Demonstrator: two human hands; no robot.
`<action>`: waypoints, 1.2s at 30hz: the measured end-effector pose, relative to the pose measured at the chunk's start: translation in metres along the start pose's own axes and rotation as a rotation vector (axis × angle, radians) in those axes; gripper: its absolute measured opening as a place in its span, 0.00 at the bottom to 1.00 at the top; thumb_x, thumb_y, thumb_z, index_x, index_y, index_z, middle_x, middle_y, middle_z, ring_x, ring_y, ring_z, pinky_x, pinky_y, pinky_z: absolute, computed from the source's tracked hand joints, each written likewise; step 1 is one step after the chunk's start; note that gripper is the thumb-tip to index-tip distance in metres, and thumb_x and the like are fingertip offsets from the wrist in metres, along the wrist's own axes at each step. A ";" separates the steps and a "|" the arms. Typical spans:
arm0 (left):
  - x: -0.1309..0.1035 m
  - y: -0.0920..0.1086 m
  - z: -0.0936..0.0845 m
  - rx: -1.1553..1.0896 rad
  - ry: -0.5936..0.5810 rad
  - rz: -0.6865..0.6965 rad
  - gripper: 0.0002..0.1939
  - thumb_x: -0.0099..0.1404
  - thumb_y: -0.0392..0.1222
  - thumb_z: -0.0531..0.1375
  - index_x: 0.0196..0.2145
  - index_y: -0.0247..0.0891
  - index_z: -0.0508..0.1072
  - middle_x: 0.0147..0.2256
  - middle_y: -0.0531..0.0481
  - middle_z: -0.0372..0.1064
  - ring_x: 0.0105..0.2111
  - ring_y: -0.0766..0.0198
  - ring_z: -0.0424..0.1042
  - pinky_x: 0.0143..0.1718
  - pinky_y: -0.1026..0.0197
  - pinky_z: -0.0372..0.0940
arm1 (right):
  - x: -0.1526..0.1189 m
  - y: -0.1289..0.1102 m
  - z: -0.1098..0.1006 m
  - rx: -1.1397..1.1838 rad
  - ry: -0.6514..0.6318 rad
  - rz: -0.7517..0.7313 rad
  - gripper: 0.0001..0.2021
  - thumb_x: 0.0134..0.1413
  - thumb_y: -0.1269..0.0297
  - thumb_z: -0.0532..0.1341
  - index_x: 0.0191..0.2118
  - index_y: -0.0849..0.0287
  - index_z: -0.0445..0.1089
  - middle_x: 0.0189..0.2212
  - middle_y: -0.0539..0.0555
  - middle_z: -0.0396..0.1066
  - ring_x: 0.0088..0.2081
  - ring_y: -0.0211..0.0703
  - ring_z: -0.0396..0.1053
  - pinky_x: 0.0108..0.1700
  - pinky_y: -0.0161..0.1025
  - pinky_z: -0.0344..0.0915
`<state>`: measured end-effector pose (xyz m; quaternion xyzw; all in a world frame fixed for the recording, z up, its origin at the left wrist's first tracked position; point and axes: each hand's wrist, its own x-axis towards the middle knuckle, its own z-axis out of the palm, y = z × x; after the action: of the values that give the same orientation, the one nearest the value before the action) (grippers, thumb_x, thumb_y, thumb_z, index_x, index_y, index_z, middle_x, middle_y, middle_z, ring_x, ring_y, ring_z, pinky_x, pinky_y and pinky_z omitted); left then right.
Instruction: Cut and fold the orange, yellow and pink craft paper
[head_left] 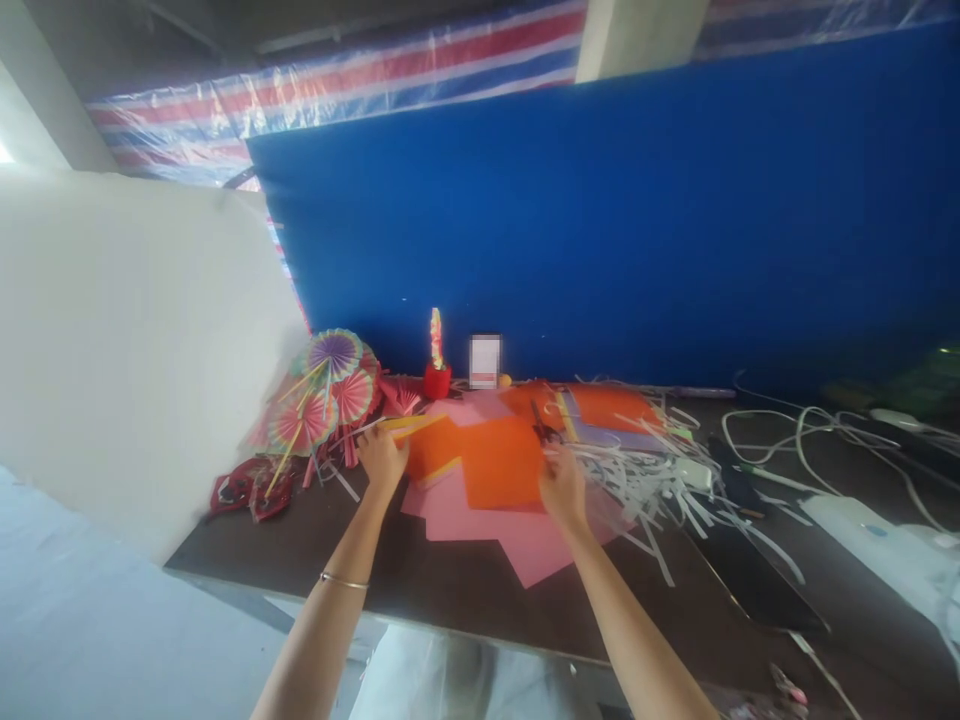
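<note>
My left hand grips the left end of a yellow paper piece, which lies over orange paper. In my right hand is a pair of scissors, dark, with the tips pointing up and away; whether the blades are apart is too blurred to tell. Between the hands lies an orange paper sheet, its right edge beside my right hand. Pink paper sheets spread out beneath it on the dark table.
Paper fan pinwheels are piled at the left. A red pot with a bright upright decoration stands at the back. White paper strips lie heaped to the right, near a black phone-like slab and white cables. A blue panel rises behind.
</note>
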<state>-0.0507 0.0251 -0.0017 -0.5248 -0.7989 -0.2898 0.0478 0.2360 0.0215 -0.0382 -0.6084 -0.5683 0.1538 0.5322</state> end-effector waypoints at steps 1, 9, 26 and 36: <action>0.006 -0.005 0.004 -0.040 -0.035 -0.027 0.19 0.56 0.48 0.57 0.41 0.31 0.71 0.44 0.32 0.66 0.46 0.40 0.63 0.44 0.44 0.59 | 0.000 0.000 -0.002 -0.013 0.022 0.011 0.16 0.45 0.65 0.51 0.43 0.60 0.63 0.32 0.57 0.70 0.33 0.48 0.69 0.38 0.46 0.66; 0.015 -0.014 0.019 -0.169 -0.081 0.054 0.18 0.66 0.45 0.45 0.42 0.34 0.70 0.39 0.42 0.71 0.41 0.56 0.69 0.43 0.57 0.61 | 0.007 0.003 -0.013 -0.036 0.118 0.087 0.18 0.42 0.69 0.51 0.43 0.62 0.63 0.36 0.60 0.69 0.36 0.49 0.68 0.40 0.45 0.63; 0.024 -0.024 0.007 -0.834 0.390 -0.210 0.13 0.67 0.38 0.42 0.48 0.32 0.54 0.33 0.43 0.66 0.25 0.65 0.70 0.27 0.61 0.65 | 0.024 0.018 -0.026 0.501 0.627 0.203 0.18 0.40 0.66 0.58 0.41 0.57 0.58 0.32 0.49 0.64 0.32 0.39 0.67 0.37 0.43 0.67; 0.041 -0.047 -0.007 -1.314 0.710 -0.436 0.09 0.64 0.34 0.44 0.42 0.37 0.58 0.27 0.54 0.60 0.20 0.71 0.65 0.25 0.64 0.63 | -0.001 -0.005 0.002 -0.105 -0.004 -0.141 0.10 0.47 0.66 0.51 0.34 0.61 0.67 0.31 0.57 0.70 0.32 0.44 0.68 0.36 0.42 0.66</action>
<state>-0.1112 0.0410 0.0003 -0.1521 -0.4853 -0.8574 -0.0783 0.2316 0.0201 -0.0356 -0.5935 -0.6181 0.0871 0.5081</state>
